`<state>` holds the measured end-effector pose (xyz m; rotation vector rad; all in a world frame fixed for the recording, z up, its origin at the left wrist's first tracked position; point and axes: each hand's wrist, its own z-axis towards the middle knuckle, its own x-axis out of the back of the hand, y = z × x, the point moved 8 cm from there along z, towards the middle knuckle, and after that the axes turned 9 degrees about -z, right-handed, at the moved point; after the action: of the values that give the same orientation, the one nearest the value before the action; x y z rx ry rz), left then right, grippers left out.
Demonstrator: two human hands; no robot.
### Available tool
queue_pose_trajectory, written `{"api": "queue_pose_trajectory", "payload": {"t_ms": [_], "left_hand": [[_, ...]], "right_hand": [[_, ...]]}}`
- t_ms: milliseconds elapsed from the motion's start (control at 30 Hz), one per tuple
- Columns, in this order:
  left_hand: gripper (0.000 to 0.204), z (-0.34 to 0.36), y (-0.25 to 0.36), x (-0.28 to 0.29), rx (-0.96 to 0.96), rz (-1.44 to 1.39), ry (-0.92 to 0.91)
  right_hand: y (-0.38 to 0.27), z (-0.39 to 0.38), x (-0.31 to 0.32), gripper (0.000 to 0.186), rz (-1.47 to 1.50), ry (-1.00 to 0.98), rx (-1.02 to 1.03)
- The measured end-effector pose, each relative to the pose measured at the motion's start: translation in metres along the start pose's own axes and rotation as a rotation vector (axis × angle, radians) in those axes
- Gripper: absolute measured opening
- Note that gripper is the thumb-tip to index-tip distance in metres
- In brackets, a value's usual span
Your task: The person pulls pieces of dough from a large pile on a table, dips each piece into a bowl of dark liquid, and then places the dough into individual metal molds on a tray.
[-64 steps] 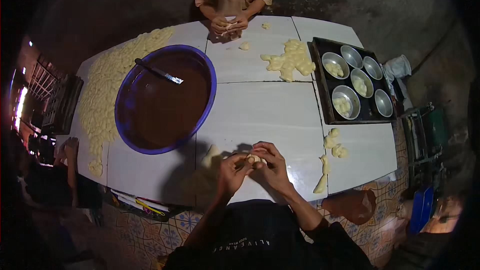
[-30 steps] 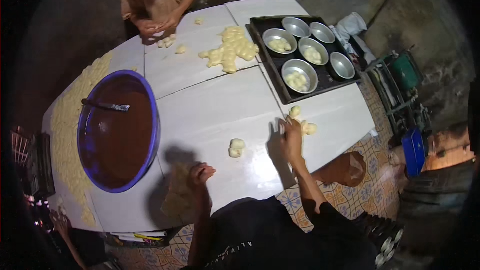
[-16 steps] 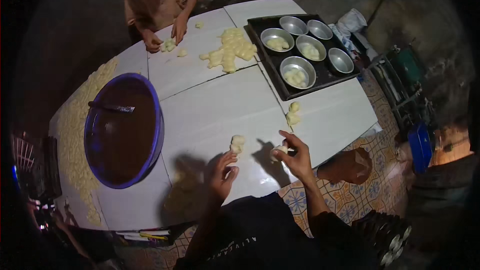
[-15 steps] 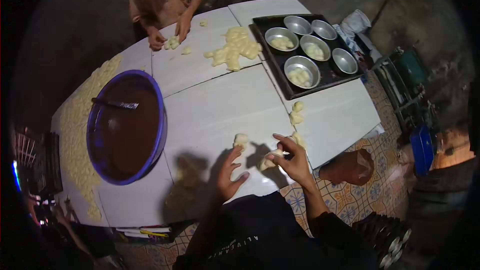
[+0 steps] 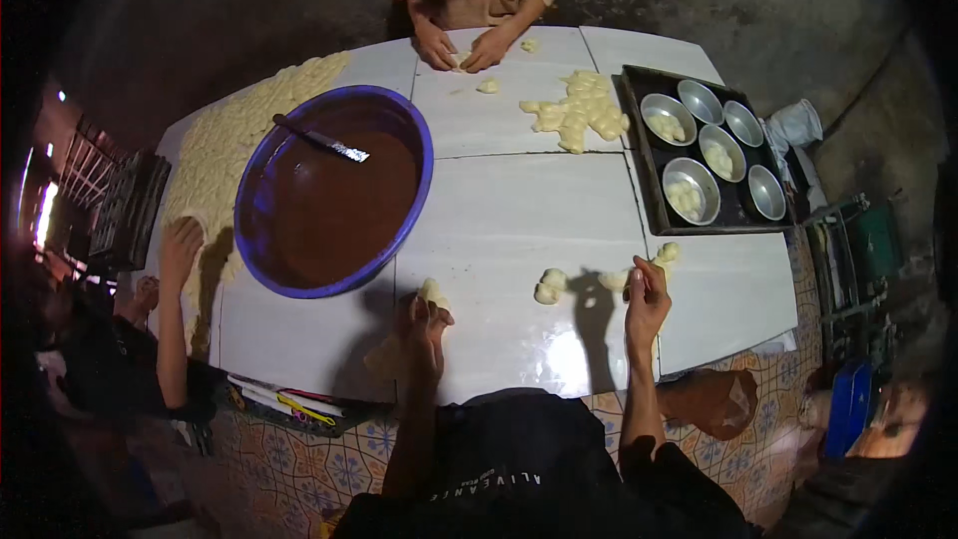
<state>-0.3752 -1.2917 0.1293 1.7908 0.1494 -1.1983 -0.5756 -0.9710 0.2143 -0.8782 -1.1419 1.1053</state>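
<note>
My left hand [image 5: 427, 337] is over the table's near side, fingertips closed on a small piece of pale dough [image 5: 432, 291]. To the right, my right hand [image 5: 649, 311] is raised with loosely bent fingers and the thumb apart. Nothing shows plainly between them. Just left of its thumb is a flat dough piece [image 5: 613, 280]; I cannot tell whether they touch. A dough lump [image 5: 550, 285] rests on the table between my hands. Beyond my right hand lie more small dough pieces [image 5: 667, 254].
A purple basin [image 5: 427, 175] of brown filling, with a spatula [image 5: 321, 138], stands left. A black tray [image 5: 654, 202] with round tins is at the right. Dough lies spread along the left edge [image 5: 249, 105] and clustered [image 5: 579, 110] mid-back. Another person's hands [image 5: 461, 48] work opposite; another hand [image 5: 180, 248] is at left.
The view has swung left. My hands have moved apart; the left, open before, now holds dough. My right hand has left the dough near the edge. Another person's hand has appeared at the left.
</note>
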Motion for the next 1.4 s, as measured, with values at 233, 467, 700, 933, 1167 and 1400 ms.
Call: {"api": "queue_pose_trajectory", "payload": {"t_ms": [233, 467, 700, 933, 1167, 1400], "left_hand": [[0.058, -0.018, -0.006, -0.089, 0.176, 0.23, -0.374], [0.063, -0.041, -0.028, -0.13, 0.195, 0.284, -0.421], [0.024, -0.041, -0.017, -0.105, 0.032, 0.433, -0.195], [0.027, -0.052, -0.042, -0.106, 0.63, -0.493, -0.04], [0.132, 0.01, 0.018, -0.166, 0.59, -0.342, -0.529], [0.049, 0.189, 0.104, -0.055, 0.133, 1.276, -0.086]], "right_hand": [[-0.051, -0.035, -0.044, 0.048, -0.542, -0.256, 0.397], [-0.083, -0.074, -0.118, 0.026, 0.009, -0.486, 0.196], [-0.073, -0.07, -0.134, 0.025, 0.109, -0.675, 0.073], [-0.101, -0.081, -0.158, 0.045, 0.308, -0.817, 0.367], [-0.042, -0.074, -0.185, 0.127, 0.597, -1.11, -0.031], [-0.05, -0.079, -0.194, 0.111, 0.608, -0.961, -0.169]]}}
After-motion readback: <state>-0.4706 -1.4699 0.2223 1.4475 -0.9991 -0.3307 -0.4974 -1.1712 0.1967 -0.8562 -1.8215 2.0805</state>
